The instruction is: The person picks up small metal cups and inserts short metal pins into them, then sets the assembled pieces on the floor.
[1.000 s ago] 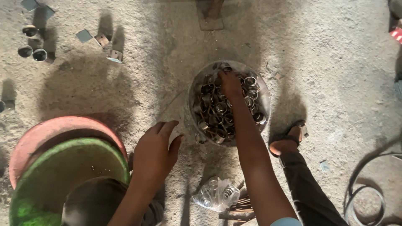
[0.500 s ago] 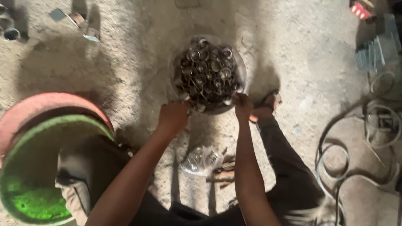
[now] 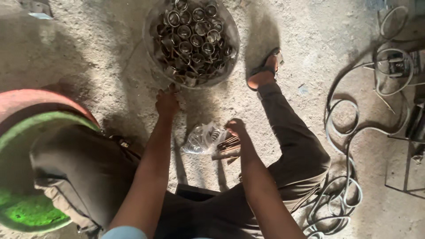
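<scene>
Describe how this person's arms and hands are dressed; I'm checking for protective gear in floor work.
Both hands are bare: no gloves on the left hand or the right hand. The forearms are uncovered too, with no watch or bands visible. Only a light blue sleeve edge shows at the upper left arm. No protective gear appears on either arm.

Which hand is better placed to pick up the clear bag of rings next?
Right, probably. The right hand sits beside the clear bag of rings, over the rusty rods. The left hand is farther up, at the near rim of the bowl of metal rings.
</scene>
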